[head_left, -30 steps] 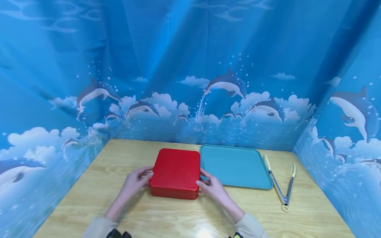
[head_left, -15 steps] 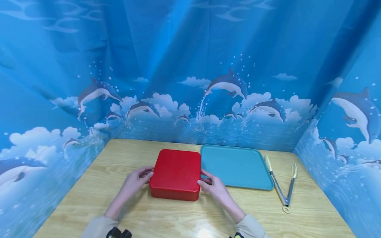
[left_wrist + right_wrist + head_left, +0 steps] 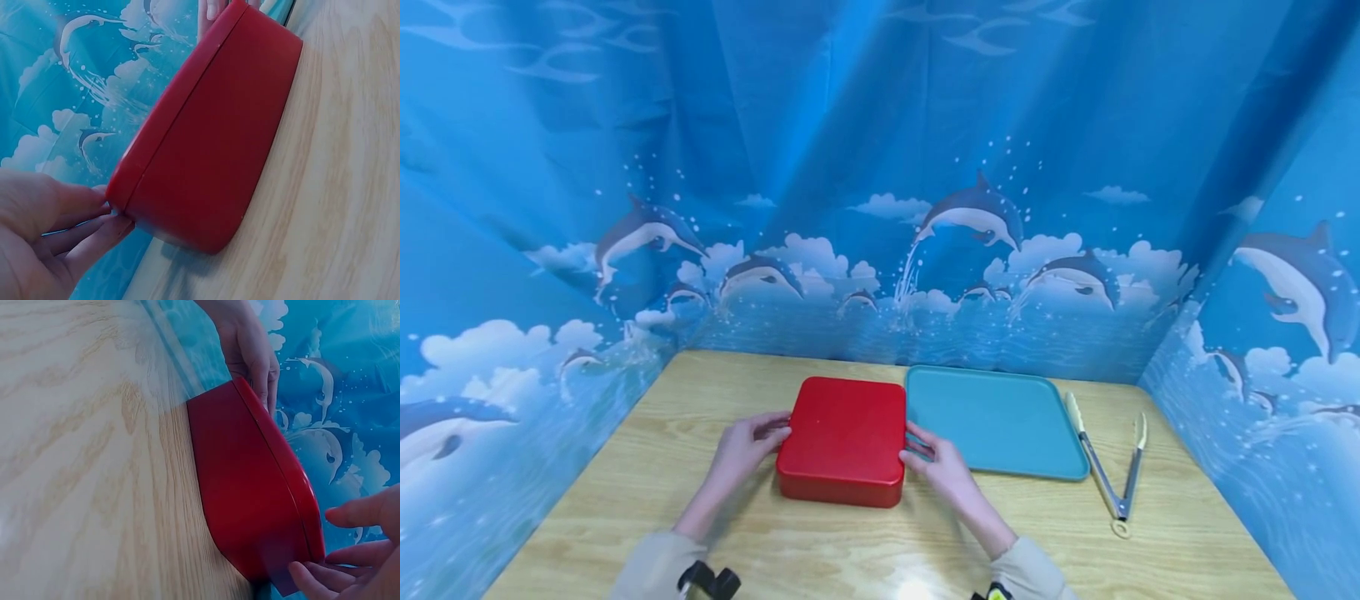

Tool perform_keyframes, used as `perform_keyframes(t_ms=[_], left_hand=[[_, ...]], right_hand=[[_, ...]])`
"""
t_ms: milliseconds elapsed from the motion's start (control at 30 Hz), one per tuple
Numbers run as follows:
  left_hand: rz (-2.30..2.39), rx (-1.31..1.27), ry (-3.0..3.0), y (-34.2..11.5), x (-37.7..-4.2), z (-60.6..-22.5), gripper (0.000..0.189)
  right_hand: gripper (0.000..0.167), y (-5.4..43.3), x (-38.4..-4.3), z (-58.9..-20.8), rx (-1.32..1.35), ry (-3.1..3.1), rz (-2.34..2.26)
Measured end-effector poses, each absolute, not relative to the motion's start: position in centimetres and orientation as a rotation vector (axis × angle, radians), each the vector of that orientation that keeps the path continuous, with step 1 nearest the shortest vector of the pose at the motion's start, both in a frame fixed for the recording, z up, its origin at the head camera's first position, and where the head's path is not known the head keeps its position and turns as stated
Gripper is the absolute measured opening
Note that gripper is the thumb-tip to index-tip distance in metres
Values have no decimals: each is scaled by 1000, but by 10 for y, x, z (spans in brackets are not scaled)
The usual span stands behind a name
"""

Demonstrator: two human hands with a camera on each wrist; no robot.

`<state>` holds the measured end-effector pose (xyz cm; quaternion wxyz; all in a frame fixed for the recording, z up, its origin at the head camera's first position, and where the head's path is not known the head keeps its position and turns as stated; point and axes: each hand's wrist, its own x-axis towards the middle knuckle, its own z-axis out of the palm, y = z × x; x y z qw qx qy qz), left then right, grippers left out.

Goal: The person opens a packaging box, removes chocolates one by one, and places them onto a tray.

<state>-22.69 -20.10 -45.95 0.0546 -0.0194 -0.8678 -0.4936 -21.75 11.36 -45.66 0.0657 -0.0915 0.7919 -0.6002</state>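
Note:
A square red box (image 3: 847, 433) with its lid (image 3: 156, 134) on stands on the wooden table; a thin seam runs round it under the lid. My left hand (image 3: 739, 452) holds the lid's left side, thumb and fingers right at the seam near the corner in the left wrist view. On the opposite side, my right hand (image 3: 942, 468) holds the lid's edge, its fingertips (image 3: 300, 570) against the side around the seam and its thumb beside the lid's top. What lies inside the box is hidden.
A flat teal tray (image 3: 992, 421) lies just right of the box. Further right, kitchen tongs (image 3: 1105, 475) with cream tips lie spread on the table (image 3: 850, 550). A blue dolphin-print curtain (image 3: 865, 167) stands behind and along both sides.
My left hand has shifted slightly up along the box's side, and the right hand's fingers have adjusted a little at the lid's edge. The box stays in nearly the same place, lid on.

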Motion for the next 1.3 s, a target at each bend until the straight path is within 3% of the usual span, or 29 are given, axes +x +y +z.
perform_keyframes(t_ms=[400,800,1300], left_hand=[[-1343,5,-2692,-196,-224,-449,35],[-1421,-47,-2717,-196,-225,-456,45],[-1399,5,-2694,-189,-219,-455,44]], right_hand=[[56,110,-216,-458,-302,2408,-1826],[66,106,-217,-463,-387,2546,-1660],[68,101,-212,-463,-419,2462,-1743]])
